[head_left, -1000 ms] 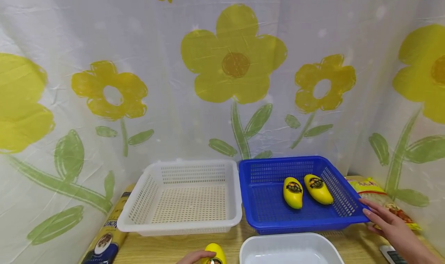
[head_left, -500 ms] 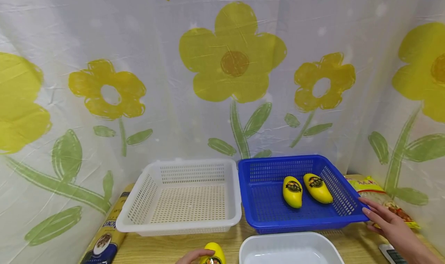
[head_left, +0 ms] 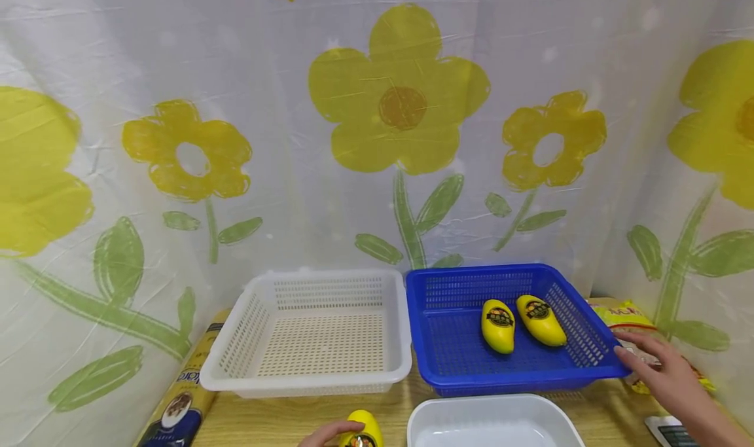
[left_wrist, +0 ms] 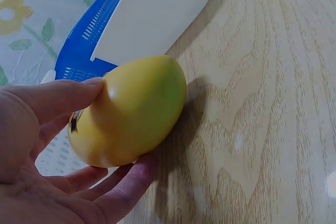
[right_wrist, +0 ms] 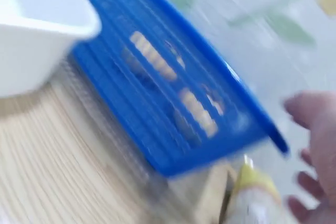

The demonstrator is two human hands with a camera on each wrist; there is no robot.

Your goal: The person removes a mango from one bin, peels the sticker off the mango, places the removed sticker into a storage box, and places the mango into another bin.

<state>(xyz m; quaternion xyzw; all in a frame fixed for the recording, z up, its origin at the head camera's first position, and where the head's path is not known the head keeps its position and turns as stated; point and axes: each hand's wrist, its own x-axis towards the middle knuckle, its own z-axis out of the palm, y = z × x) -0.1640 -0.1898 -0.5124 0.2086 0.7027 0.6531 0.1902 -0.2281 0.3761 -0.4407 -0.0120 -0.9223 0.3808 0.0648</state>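
Note:
My left hand (left_wrist: 58,145) grips a yellow mango (left_wrist: 139,108) with a green patch, thumb on one side and fingers below. In the head view that mango (head_left: 368,427), bearing a dark label, is at the bottom edge, in front of the white basket (head_left: 306,388). My right hand (head_left: 671,381) is beside the right front corner of the blue basket (head_left: 506,378). A gap shows between its fingers and the rim in the blurred right wrist view, and it holds nothing. Inside the blue basket lie two labelled mangoes, one to the left (head_left: 498,326) and another to the right (head_left: 540,321).
A white tub (head_left: 495,404) stands before the blue basket, partly cut off. A brown and blue package (head_left: 179,398) lies at left. Behind my right hand is a yellow and clear food bag (head_left: 627,316), with a grey device (head_left: 671,430) nearer. A flowered curtain backs the wooden table.
My right hand has come off the blue basket's corner and shifted slightly right. The left hand keeps its hold on the mango, hardly moving.

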